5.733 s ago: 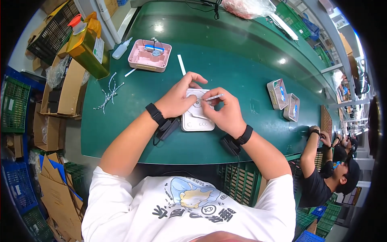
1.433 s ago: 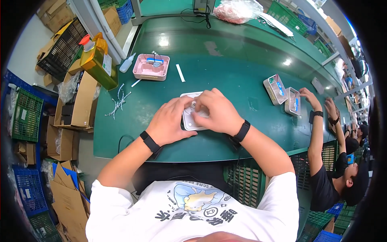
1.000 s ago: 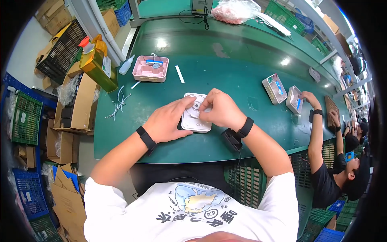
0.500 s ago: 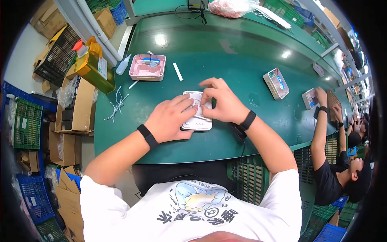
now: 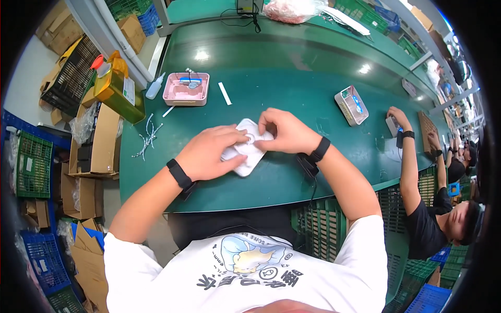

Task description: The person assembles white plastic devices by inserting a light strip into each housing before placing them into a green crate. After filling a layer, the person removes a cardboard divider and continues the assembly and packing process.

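A white, round-cornered plastic casing lies under both my hands on the green bench, turned at a slant. My left hand grips its left side, with fingers reaching over the top toward a round part in the middle. From the right, my right hand is closed at that same middle area, thumb and forefinger pressed in. What they pinch is small and partly hidden by the fingers. Beyond my left hand sits an open pink casing with a blue part and wires inside.
White twisted wires, a white strip, a squeeze bottle and a yellow-green can are at the left. Another open casing sits to the right. Farther right, a co-worker's hand handles a similar casing.
The white casing has turned from straight to slanted. My left hand has shifted slightly left, and my right fingers have curled in closer. The co-worker's near hand has moved.
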Demonstrator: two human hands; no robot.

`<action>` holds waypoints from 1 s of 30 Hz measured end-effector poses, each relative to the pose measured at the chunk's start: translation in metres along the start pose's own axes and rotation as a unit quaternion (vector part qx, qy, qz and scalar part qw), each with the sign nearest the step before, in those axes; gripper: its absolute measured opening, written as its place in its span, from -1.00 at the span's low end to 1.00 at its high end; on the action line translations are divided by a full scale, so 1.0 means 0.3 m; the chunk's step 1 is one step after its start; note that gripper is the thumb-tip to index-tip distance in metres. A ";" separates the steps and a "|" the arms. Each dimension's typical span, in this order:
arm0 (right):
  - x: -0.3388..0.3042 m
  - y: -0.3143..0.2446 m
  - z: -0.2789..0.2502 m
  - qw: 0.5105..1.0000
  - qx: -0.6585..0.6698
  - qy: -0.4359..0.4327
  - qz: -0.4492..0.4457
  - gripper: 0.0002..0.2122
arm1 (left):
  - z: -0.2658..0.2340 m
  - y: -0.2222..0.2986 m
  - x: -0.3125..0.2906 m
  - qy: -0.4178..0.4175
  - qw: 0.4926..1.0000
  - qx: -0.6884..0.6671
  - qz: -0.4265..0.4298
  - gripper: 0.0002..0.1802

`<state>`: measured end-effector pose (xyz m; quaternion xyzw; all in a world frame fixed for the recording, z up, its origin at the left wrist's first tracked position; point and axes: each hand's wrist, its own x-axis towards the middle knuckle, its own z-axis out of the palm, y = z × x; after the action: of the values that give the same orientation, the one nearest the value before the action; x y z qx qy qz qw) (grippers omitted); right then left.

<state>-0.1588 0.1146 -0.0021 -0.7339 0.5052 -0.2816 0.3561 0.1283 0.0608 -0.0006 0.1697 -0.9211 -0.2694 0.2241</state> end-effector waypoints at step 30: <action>-0.002 0.069 0.072 0.994 -0.066 0.026 -0.080 -0.66 | 0.065 0.131 -0.065 -0.003 0.986 0.160 -0.042 -0.13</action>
<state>-0.1534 0.1155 -0.0315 -0.7865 0.4713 -0.2939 0.2700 0.1275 0.1089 0.0011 0.2413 -0.9450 -0.1283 0.1798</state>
